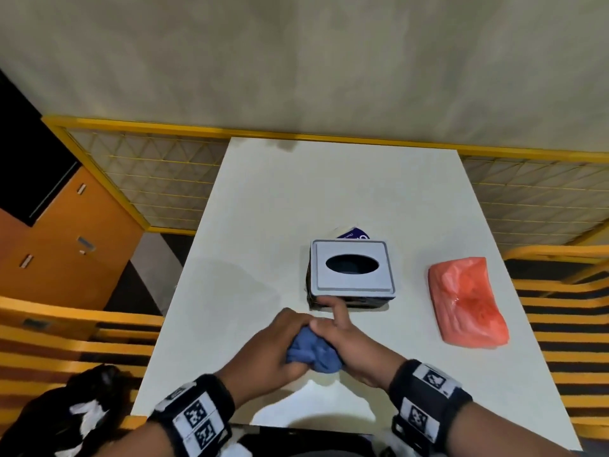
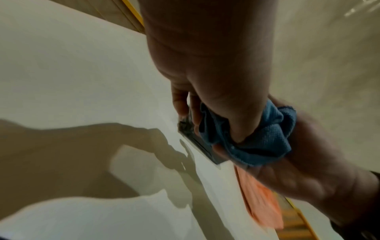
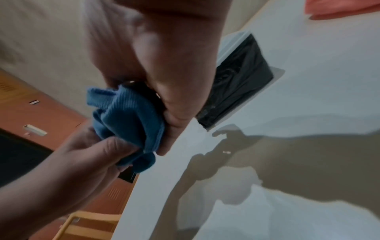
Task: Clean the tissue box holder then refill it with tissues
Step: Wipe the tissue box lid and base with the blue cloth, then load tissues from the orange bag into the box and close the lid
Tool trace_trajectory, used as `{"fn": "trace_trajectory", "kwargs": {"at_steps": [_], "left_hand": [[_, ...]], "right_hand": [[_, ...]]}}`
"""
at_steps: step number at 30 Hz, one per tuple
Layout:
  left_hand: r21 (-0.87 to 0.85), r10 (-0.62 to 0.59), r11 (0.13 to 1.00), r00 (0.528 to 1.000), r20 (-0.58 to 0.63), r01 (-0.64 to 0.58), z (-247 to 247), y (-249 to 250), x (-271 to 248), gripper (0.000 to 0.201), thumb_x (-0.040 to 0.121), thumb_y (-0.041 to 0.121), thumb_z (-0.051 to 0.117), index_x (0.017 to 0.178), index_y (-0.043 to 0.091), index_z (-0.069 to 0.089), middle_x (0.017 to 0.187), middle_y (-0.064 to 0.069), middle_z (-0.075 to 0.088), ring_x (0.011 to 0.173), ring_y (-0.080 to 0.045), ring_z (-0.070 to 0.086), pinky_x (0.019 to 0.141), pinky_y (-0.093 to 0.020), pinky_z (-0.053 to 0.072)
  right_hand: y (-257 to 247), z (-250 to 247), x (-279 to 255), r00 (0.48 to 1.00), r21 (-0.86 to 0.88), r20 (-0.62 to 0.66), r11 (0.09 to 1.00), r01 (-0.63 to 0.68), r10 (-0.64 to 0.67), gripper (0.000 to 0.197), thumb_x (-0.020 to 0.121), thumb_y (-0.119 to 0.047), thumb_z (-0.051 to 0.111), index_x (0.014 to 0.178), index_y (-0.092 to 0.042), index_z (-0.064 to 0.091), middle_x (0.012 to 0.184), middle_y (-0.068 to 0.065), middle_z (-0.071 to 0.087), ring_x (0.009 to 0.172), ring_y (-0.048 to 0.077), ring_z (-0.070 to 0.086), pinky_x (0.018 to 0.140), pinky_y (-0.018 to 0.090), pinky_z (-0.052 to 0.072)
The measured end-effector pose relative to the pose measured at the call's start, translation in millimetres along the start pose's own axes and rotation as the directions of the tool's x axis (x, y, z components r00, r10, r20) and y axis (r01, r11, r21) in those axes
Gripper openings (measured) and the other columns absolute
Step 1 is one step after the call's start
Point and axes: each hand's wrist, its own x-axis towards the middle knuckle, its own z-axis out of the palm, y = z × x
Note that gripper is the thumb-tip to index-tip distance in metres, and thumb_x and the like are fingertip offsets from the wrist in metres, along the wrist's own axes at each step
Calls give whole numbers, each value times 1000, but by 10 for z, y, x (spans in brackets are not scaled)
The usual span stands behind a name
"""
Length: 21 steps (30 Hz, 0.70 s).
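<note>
While you bunch the crumpled blue microfibre cloth [image 1: 313,352] between both hands, the square grey-lidded tissue box holder with dark sides [image 1: 352,270] stands just beyond your knuckles on the white table [image 1: 257,206]. Your left hand [image 1: 270,346] is clenched around one side of the cloth, and your right hand [image 1: 346,338] grasps the other side, with one finger stretched out to the holder's near bottom edge. I think you gather the cloth into a pad so it can wipe well. To the right of the holder lies the soft orange plastic tissue pack [image 1: 468,301], probably kept aside for the refill. Behind the holder a purple and white wrapper [image 1: 354,233] shows partly. The oval opening looks empty.
</note>
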Motion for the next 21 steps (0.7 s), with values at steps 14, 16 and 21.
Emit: {"fn": "trace_trajectory", "kwargs": {"at_steps": [14,16,21], "left_hand": [[402,-441,798,890,-120,450,-388,-861,-883,67,64,51,67,124,65,40,109,10,55,96,-14,61,78,-30,48],[468,-485,715,851,-203,519,-321,-814,-929,78,51,66,68,126,58,51,126,3,56,110,-26,60,85,-40,51],[490,-460,645,810,-363,586,-315,-506,-753,108,38,91,64,132,38,59,152,0,43,137,-31,42,104,-55,43]], "right_hand": [[-232,-1525,-629,756,-603,-524,798,-3,-392,18,91,-14,63,74,-19,65,77,4,66,75,25,62,63,31,43],[-150,-1909,-726,620,-682,-629,716,-149,-470,9,91,-20,62,83,-23,66,90,6,65,85,26,60,69,32,43],[162,-2496,-679,581,-597,-761,661,-455,-288,82,68,-57,69,139,-28,40,136,13,47,123,36,47,96,53,45]]}}
